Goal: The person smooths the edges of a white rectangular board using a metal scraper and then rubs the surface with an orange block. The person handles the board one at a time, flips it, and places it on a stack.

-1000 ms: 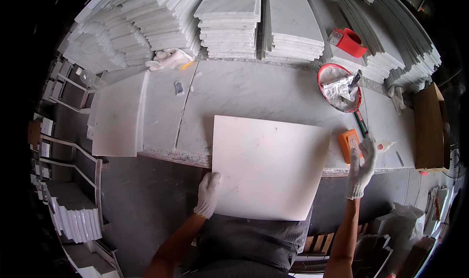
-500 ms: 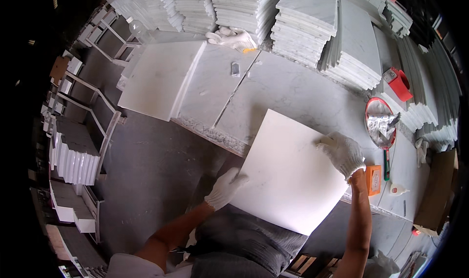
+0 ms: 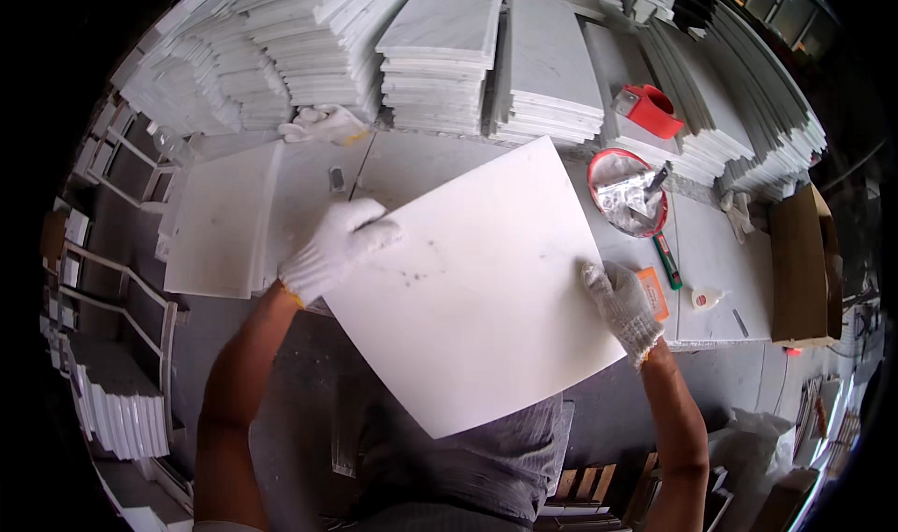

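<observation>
A large white stone tile point(image 3: 477, 293), marked with a few grey specks, is held tilted in front of my body, partly over the bench edge. My left hand point(image 3: 339, 244), in a white knit glove, grips its left edge with the thumb over the face. At the opposite edge my gloved right hand point(image 3: 622, 306) has its thumb on the face and its other fingers behind, out of sight. Beyond the right hand lie an orange box point(image 3: 652, 293), a small white bottle point(image 3: 706, 297) and a red-rimmed bowl point(image 3: 629, 193) with white paste and a scraper.
Tall stacks of marble tiles point(image 3: 440, 87) line the back of the stone bench point(image 3: 412, 167). More tiles point(image 3: 224, 218) lie at its left end, near a spare glove point(image 3: 323, 123). A red tape dispenser point(image 3: 648, 111) and a cardboard box point(image 3: 803, 265) are on the right. Metal racks point(image 3: 122, 270) stand left.
The tile has turned in my hands and come up. My left hand has moved up along its left edge, while the right hand sits lower on the right edge. The view has swung right.
</observation>
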`<state>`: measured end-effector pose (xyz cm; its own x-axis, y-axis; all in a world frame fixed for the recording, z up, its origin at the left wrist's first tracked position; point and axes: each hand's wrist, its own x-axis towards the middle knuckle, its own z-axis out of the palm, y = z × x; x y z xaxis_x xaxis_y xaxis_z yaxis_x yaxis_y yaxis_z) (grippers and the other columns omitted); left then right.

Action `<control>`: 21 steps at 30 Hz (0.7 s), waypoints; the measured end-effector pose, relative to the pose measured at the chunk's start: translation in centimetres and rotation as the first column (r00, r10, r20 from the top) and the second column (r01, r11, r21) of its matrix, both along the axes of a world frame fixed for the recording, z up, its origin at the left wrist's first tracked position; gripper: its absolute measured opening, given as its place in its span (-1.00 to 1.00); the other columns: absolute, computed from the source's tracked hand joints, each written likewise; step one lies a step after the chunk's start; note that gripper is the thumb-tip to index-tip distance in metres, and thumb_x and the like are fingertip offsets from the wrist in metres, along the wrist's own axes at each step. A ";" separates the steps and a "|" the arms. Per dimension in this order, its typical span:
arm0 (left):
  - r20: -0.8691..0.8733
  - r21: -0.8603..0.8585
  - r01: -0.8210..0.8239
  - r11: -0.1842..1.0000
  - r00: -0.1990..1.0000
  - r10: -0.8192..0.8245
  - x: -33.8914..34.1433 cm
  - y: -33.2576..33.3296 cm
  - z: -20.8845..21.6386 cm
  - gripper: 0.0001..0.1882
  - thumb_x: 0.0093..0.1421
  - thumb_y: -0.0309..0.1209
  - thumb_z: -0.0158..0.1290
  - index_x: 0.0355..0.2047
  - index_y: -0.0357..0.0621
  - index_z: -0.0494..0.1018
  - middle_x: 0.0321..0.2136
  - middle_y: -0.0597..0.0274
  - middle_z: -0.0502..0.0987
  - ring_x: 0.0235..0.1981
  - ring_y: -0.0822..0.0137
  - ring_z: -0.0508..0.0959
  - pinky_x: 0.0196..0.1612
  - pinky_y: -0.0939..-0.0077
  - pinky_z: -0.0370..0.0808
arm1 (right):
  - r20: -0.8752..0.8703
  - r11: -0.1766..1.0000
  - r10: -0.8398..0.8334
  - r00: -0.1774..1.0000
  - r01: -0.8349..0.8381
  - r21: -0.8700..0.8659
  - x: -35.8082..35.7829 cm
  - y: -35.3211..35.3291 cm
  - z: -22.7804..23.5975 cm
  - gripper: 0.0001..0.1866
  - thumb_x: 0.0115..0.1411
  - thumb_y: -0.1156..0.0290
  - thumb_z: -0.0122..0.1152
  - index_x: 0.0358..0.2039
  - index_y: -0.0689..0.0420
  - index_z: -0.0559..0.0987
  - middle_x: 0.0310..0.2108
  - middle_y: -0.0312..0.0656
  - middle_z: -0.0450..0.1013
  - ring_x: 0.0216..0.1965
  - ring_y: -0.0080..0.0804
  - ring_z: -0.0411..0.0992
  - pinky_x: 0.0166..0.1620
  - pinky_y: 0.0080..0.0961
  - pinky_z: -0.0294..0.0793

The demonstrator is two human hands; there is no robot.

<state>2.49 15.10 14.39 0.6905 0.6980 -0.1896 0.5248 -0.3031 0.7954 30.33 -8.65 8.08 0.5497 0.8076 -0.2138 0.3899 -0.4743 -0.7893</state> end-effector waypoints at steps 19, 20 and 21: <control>-0.450 0.094 0.743 0.663 0.626 -0.637 20.7 0.0 -8.7 -0.44 0.07 0.15 0.17 -0.46 -0.18 0.48 -0.57 0.12 0.49 -0.50 0.18 0.47 -0.35 0.21 0.37 | -0.727 0.667 -0.541 0.422 0.742 -0.065 -17.9 -10.0 -9.4 -0.54 0.38 0.05 -0.03 -0.24 0.26 0.53 -0.50 -0.44 0.36 -0.47 -0.71 0.24 -0.40 -0.64 0.27; -0.463 0.086 0.744 0.663 0.619 -0.635 20.7 -0.1 -9.0 -0.44 0.07 0.15 0.18 -0.46 -0.18 0.48 -0.57 0.12 0.50 -0.49 0.18 0.48 -0.35 0.21 0.38 | -0.742 0.657 -0.542 0.396 0.750 -0.080 -18.0 -9.8 -9.2 -0.54 0.38 0.05 -0.03 -0.24 0.27 0.53 -0.50 -0.43 0.37 -0.46 -0.71 0.24 -0.39 -0.64 0.27; -0.482 0.107 0.751 0.652 0.612 -0.627 20.9 -0.3 -9.1 -0.45 0.07 0.15 0.18 -0.46 -0.17 0.48 -0.57 0.12 0.50 -0.48 0.18 0.49 -0.35 0.21 0.38 | -0.755 0.644 -0.545 0.366 0.759 -0.096 -18.0 -9.7 -9.2 -0.54 0.38 0.05 -0.03 -0.24 0.27 0.53 -0.50 -0.42 0.37 -0.46 -0.70 0.25 -0.39 -0.64 0.28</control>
<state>23.37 14.81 5.25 0.9004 0.1029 -0.4228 0.2900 -0.8663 0.4068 12.29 -18.31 -1.12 0.6992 0.3354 -0.6313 -0.6422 -0.0934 -0.7608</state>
